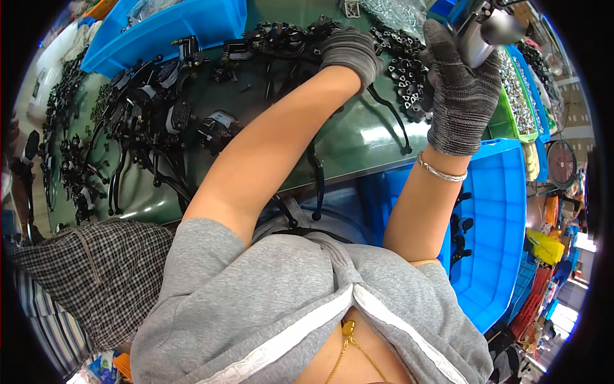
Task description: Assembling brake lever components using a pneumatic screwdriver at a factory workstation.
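Observation:
My left hand (350,54), in a dark grey knitted glove, is closed among black brake lever assemblies (281,40) at the far middle of the green table. Its fingertips and what they hold are hidden. A curved black lever (391,116) comes out from beneath that wrist and lies toward me. To the right, my gloved right hand (462,96) is raised and wrapped round a silver cylindrical tool (474,43) with a blurred round end. Small black clamp-like pieces (404,73) lie heaped between the two hands.
More lever assemblies (153,96) cover the table's left part. A blue bin (217,22) stands at the far left; a green tray (519,96) of small metal parts is at the right. Beside my right arm a large blue crate (495,224) holds black parts. A checkered cloth (109,269) lies near left.

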